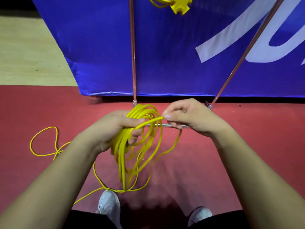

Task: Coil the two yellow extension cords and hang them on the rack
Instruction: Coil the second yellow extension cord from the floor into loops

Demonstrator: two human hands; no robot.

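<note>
left hand [115, 128] is gripping the top of the coil [121, 151], fingers curled round the bundle. right hand [186, 116] is pinching one strand just off to 3 o'clock, thumb + fingertips closed on it. the loops are hanging uneven, some sagging lower than others, so w/ a slack grip a few are prob going to slide out & the bundle is going to splay. the uncoiled tail [58, 152] is lying on the red floor [231, 162] toward 8 o'clock, crossing itself in a loop. that crossing is likely tightening into a knot if it's getting yanked fast. it's also running past the shoe [109, 204] at 6 o'clock, so a foot pinning it is a risk. other cord [180, 5] is hanging on the rack [132, 55] at 12 o'clock.
</note>
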